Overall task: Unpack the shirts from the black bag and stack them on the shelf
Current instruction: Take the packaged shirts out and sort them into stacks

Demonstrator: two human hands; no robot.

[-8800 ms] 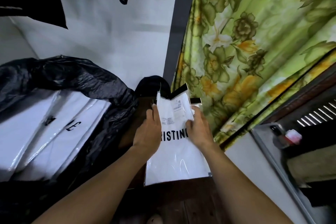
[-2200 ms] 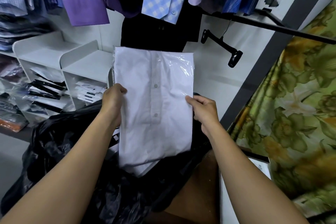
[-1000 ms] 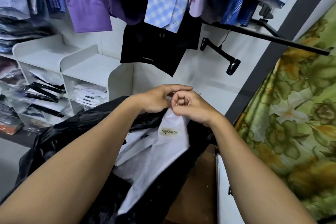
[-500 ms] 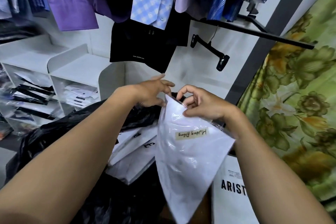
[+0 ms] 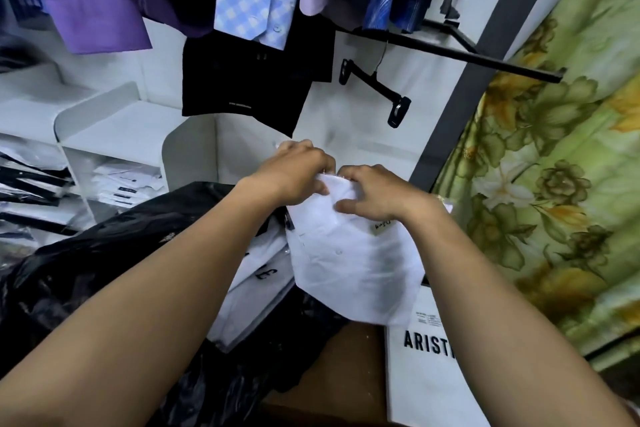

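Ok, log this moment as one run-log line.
stage: unpacking | left hand: grips top of wrapped white shirt | right hand: grips same shirt | black bag: more packed shirts inside | shelf: held shirt not yet on it

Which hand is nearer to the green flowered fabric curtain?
Right. The right hand grips the plastic-wrapped white shirt on the side toward the curtain; the left hand grips it farther away.

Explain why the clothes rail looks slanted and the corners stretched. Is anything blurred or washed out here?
Head view: the wide-angle lens stretches the edges, skewing the black rail; the left hand and right hand gripping the packed shirt are slightly motion-blurred; the shirt's white looks washed out; the black bag is dark with only a faint sheen.
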